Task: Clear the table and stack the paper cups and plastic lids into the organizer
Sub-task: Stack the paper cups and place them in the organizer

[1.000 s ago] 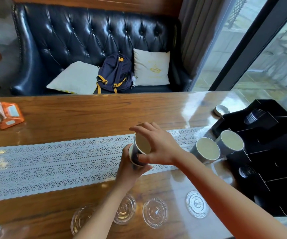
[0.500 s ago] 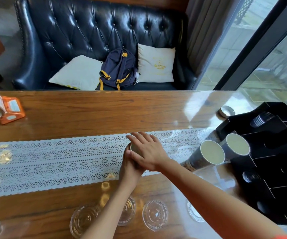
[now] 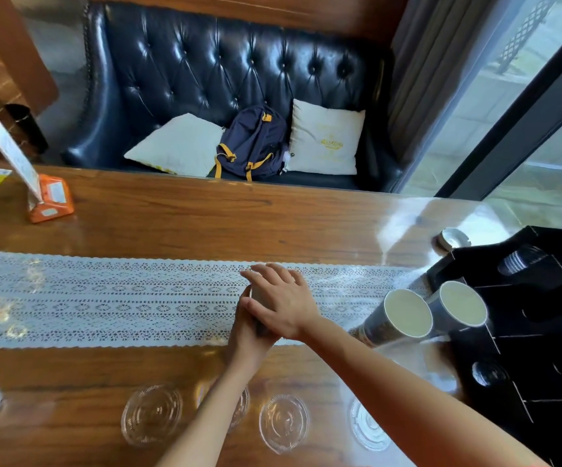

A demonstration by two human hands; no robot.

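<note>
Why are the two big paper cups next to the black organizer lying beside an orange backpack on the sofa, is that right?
Not quite. The head view shows the backpack on the sofa is navy blue with yellow straps, not orange. The two paper cups do stand beside the black organizer.

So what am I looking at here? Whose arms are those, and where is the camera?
There is no machine here. The arms belong to a person, and the camera sits on that person's head, looking forward and down, so you see what they see.

The left hand and right hand are wrapped around a paper cup, mostly hidden between them, above the white lace runner on the wooden table.

Two more cups lean by the black organizer on the right. Clear plastic lids lie along the near edge. An orange sign stand sits far left.

Behind the table is a dark sofa with cushions and a backpack.
</note>
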